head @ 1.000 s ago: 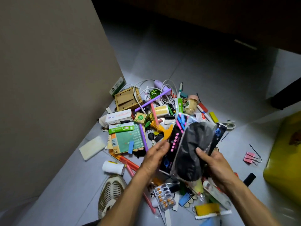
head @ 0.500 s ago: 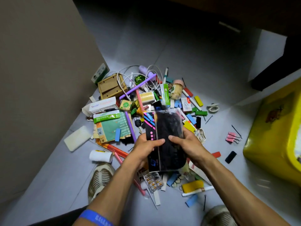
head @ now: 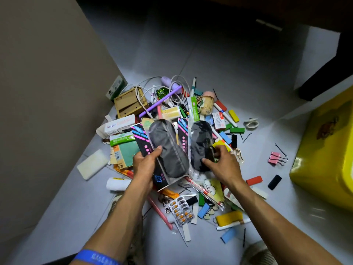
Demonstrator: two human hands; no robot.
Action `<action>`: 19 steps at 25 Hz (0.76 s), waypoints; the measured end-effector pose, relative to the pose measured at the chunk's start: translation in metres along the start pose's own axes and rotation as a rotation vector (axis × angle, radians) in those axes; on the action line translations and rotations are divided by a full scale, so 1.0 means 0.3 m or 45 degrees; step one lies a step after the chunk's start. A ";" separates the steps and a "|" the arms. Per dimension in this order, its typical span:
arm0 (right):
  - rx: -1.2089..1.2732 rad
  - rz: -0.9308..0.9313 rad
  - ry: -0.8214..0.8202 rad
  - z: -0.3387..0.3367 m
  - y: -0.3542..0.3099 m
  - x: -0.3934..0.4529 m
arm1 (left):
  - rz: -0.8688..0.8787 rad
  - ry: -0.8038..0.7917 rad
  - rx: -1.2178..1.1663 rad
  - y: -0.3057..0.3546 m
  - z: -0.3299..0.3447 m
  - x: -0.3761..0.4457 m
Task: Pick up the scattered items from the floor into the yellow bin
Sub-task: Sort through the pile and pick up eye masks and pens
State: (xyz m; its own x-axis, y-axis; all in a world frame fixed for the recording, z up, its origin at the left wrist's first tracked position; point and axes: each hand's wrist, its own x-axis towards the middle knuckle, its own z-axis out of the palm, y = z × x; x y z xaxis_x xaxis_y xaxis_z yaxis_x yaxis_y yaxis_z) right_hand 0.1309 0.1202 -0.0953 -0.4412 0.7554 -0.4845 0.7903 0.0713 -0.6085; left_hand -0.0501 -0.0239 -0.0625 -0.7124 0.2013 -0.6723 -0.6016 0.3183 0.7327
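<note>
Fingers (head: 152,153) of the left hand (head: 145,165) clasp one packaged black eye mask (head: 166,150) above the heap of scattered items (head: 183,205) on the floor (head: 191,54). Beside it, the right hand (head: 223,165) pinches a second packaged eye mask (head: 200,144) at its lower edge. Well off to the right stands the yellow bin (head: 324,159).

Both forearms are bare, no sleeves anywhere in view, and the hands (head: 145,165) carry no gloves or rings. There's a blue wristband (head: 97,256) with pale, blurred lettering on the left arm. The right arm wears nothing.
</note>
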 end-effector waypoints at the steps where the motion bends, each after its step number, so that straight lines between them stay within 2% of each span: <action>1: -0.084 0.013 0.018 0.019 -0.019 0.017 | -0.008 -0.038 0.010 0.000 0.003 -0.003; 2: -0.083 0.027 0.034 0.033 -0.032 0.034 | -0.010 -0.079 0.031 0.000 0.010 -0.006; 5: 0.393 0.165 0.042 0.044 -0.037 0.057 | 0.027 -0.169 0.146 -0.008 0.041 -0.002; 6: 0.466 0.164 0.050 0.036 -0.041 0.059 | 0.056 -0.189 0.186 -0.012 0.054 0.002; 9: 0.361 0.093 -0.016 0.028 -0.061 0.070 | 0.121 -0.194 0.394 -0.020 0.091 0.006; 11: 0.576 0.224 -0.108 0.034 -0.094 0.093 | 0.207 -0.170 0.599 -0.028 0.096 0.024; 13: 0.731 0.291 -0.136 0.044 -0.124 0.115 | 0.216 -0.249 0.685 -0.039 0.096 0.042; 16: 0.740 0.206 -0.206 0.047 -0.130 0.115 | 0.167 -0.291 0.590 -0.048 0.100 0.057; 19: 0.824 0.073 -0.350 0.018 -0.112 0.068 | 0.251 -0.360 0.403 -0.044 0.090 0.044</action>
State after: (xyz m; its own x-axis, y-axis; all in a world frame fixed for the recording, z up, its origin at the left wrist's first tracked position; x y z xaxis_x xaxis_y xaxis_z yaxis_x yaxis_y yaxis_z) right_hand 0.0931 0.1298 -0.0881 -0.5653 0.5484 -0.6162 0.4415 -0.4299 -0.7876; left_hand -0.0417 -0.0004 -0.0838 -0.6492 0.5166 -0.5583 -0.2937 0.5069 0.8104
